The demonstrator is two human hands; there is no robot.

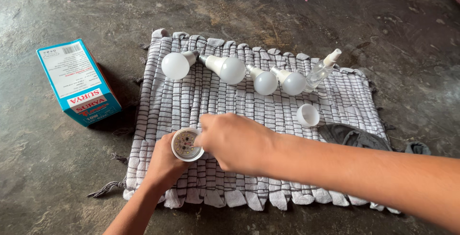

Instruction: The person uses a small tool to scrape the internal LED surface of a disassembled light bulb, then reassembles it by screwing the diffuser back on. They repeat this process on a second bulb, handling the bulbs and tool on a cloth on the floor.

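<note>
Left hand point(165, 164) clamps the opened bulb point(187, 144) (dome off); right hand point(235, 141) fingertips, seemingly pinched, probe its board and could crack 1 LED.

Across the far half of the woven mat point(211, 105), four bulbs point(232, 69) and a spray bottle point(320, 71) form a row. The middle strip lies free up to the loose dome cover point(307, 115) and dark cloth point(357, 137) on the right. A box point(76, 82) stands on the floor point(57, 177) to the left.
</note>
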